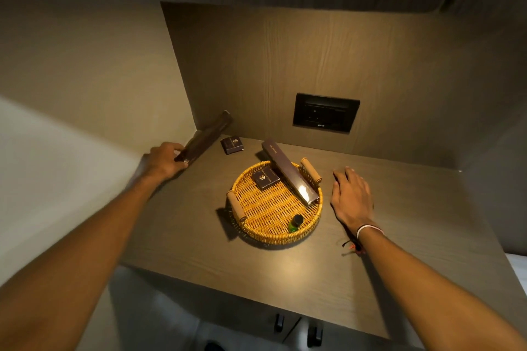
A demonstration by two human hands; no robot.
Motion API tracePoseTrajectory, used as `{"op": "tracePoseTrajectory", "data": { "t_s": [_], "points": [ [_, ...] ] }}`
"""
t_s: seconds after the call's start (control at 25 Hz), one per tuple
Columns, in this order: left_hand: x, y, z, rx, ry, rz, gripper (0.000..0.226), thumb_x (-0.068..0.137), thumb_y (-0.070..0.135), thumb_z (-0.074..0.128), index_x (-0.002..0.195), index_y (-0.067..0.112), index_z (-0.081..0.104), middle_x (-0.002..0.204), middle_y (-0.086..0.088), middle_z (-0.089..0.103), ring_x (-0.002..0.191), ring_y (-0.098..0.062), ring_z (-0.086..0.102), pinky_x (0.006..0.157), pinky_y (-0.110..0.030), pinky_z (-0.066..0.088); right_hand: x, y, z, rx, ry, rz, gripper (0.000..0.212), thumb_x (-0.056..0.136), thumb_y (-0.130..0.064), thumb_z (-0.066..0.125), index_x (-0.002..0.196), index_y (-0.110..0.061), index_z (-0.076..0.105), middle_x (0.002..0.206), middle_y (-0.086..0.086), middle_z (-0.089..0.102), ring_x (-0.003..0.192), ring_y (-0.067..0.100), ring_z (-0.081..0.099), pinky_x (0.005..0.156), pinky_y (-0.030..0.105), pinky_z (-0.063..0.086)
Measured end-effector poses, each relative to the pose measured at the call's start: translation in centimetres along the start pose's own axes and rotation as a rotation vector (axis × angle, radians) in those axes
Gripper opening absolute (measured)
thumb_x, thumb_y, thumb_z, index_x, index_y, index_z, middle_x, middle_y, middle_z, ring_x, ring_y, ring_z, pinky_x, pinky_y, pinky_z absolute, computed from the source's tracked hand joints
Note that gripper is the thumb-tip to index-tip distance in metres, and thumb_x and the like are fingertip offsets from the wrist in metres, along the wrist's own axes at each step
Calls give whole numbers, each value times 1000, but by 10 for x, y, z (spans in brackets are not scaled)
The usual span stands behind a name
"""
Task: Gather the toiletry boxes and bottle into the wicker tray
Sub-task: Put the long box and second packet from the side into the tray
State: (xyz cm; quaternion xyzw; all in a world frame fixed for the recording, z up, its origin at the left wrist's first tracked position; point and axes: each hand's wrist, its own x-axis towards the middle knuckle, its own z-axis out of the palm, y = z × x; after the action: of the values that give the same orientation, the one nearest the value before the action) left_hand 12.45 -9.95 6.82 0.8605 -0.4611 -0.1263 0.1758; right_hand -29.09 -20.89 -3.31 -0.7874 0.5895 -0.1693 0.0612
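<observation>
The round wicker tray (265, 225) with two wooden handles sits mid-counter. Inside it lie a small dark square box (265, 177), a small green bottle (295, 223) with a black cap near the front rim, and a long dark box (289, 171) whose far end sticks out over the back rim. My left hand (162, 161) grips the near end of another long dark box (205, 137) at the counter's back left, tilted up against the wall. A second small square box (232, 145) lies on the counter behind the tray. My right hand (352, 198) rests flat, fingers apart, right of the tray.
The wooden counter (285, 271) sits in a niche with walls at left and back. A black socket panel (325, 112) is set in the back wall. The counter's front edge runs below the tray, with dark handles (296, 328) beneath it.
</observation>
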Motion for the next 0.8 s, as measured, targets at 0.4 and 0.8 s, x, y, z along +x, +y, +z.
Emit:
{"op": "tracePoseTrajectory", "data": {
  "t_s": [0.4, 0.8],
  "points": [
    [-8, 52, 3, 123, -165, 626, 29, 82, 0, 70, 107, 14, 73, 111, -8, 64, 105, -20, 60, 92, -30, 52, -1, 0, -2, 2, -35, 7, 42, 105, -23, 40, 145, -14, 48, 155, 15, 44, 149, 31, 34, 123, 46, 24],
    [-22, 79, 1, 283, -304, 736, 34, 86, 0, 63, 117, 13, 67, 124, -11, 59, 118, -23, 53, 100, -42, 48, -1, -1, -7, -7, -35, 9, 42, 105, -24, 39, 144, -13, 50, 154, 15, 45, 147, 31, 36, 122, 48, 28]
  ]
}}
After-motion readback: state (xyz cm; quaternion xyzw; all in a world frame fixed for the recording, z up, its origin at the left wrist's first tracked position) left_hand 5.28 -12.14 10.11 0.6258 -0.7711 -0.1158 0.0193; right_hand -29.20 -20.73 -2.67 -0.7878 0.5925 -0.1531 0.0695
